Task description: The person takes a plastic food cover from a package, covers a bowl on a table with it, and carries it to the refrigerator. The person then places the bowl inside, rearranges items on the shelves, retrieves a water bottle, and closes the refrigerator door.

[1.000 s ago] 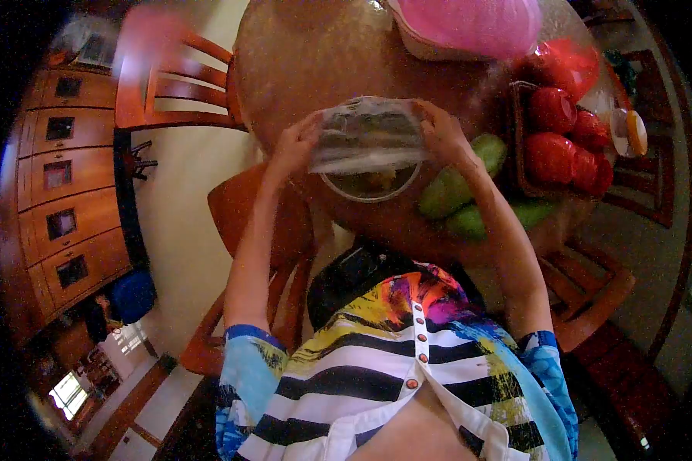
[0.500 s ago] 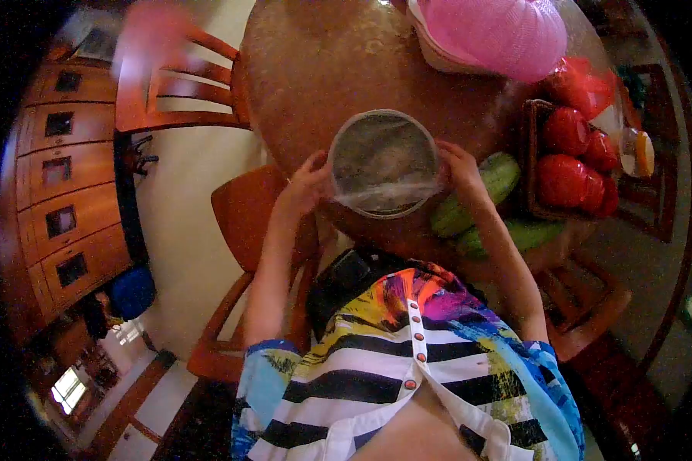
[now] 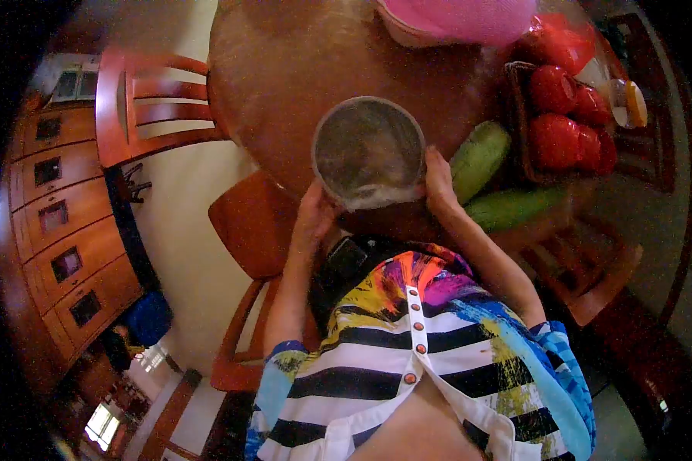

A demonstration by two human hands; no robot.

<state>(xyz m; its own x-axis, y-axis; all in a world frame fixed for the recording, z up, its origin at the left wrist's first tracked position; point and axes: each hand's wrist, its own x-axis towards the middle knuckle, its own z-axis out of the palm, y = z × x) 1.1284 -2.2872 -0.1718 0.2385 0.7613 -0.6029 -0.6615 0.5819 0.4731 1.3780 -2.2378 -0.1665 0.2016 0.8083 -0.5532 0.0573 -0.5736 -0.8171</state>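
A round, pale-rimmed sieve [image 3: 369,150] with a greyish see-through mesh is held over the near part of the wooden table. A whitish streak shows along its near inner edge; what it is I cannot make out. My left hand [image 3: 317,211] grips the rim at the lower left. On the opposite side, my right hand [image 3: 440,180] is closed on the rim, thumb and fingers against it. Just right of my right hand lie two long green vegetables, one pale green [image 3: 480,160] and one darker [image 3: 515,206].
At right on the table [image 3: 277,92] stands a dark basket [image 3: 521,127] of red bowls [image 3: 555,142]. A jar with a yellow lid [image 3: 627,104] is beyond it. A pink mesh cover [image 3: 469,17] sits at the far edge. Wooden chairs [image 3: 165,104] surround the table.
The view has shifted, so the table things appear higher and further left. Both hands still hold the sieve, which now looks slightly tilted, with its whitish streak less distinct.
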